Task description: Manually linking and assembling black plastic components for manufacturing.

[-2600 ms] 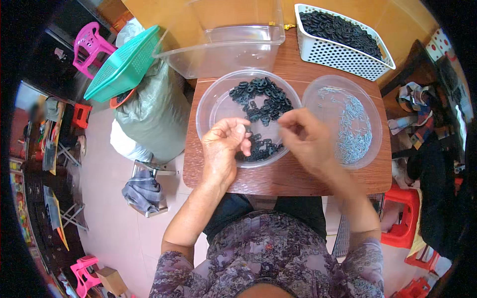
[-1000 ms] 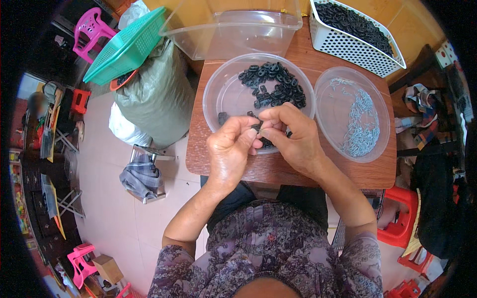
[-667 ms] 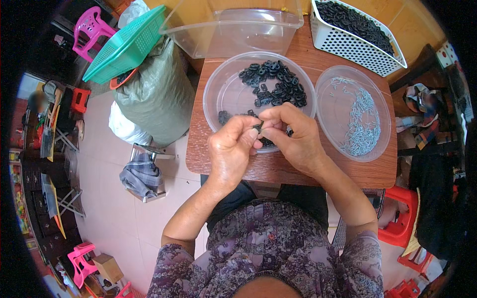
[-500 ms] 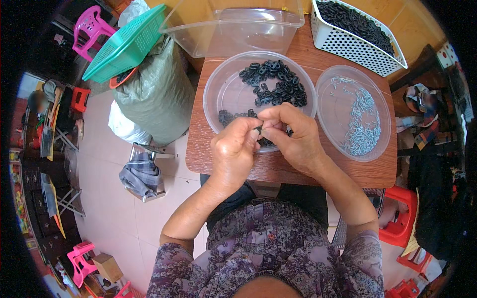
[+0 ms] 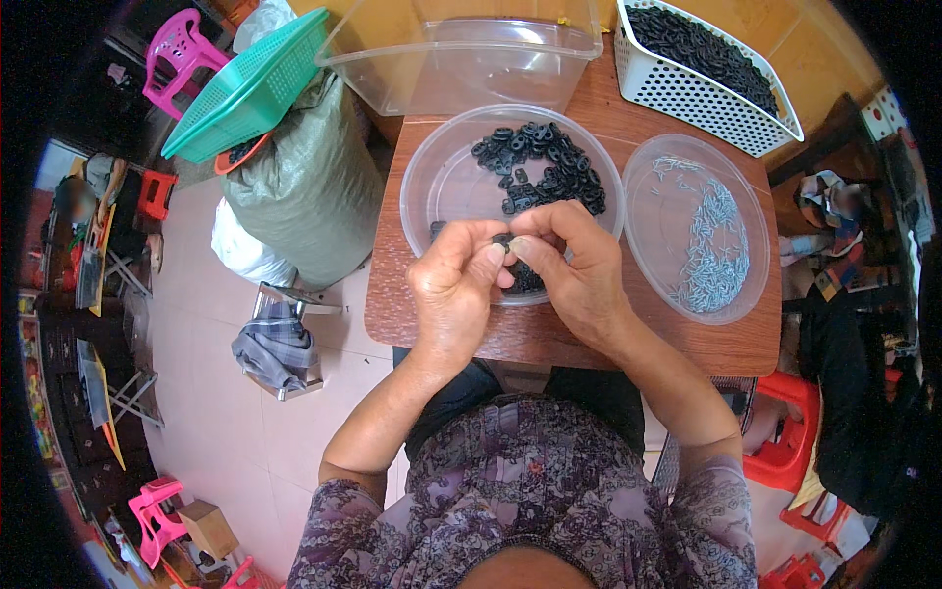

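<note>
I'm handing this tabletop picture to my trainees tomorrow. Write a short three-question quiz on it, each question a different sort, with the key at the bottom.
1. Fill the gap: The left hand and the right hand bring their fingertips together at a small ____-coloured piece.

2. True or false: The white perforated basket holds a heap of black parts.

3. Multiple choice: Where do the slim silvery pieces lie?
A. In the clear rectangular bin
B. In the round tub on the right
C. In the green basket

Key: 1. dark (or black); 2. true; 3. B
</note>
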